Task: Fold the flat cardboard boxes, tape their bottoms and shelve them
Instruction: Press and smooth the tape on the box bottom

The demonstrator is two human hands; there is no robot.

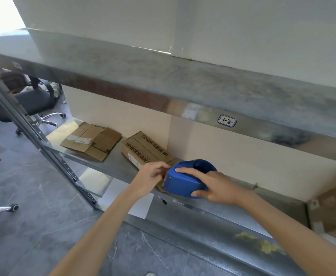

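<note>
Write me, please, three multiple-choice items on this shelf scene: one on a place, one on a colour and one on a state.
1. Where does the flattened cardboard lie?
A. on the floor
B. on the metal shelf, left of the printed box
C. on the top shelf

2. What colour is the tape dispenser?
A. red
B. yellow
C. blue

3. What is the right hand doing?
A. gripping the tape dispenser
B. hanging idle
C. pressing on the floor

Answers: 1 B, it lies on the shelf beside the printed box; 2 C, its casing is plainly blue; 3 A, fingers and thumb wrap the casing.
</note>
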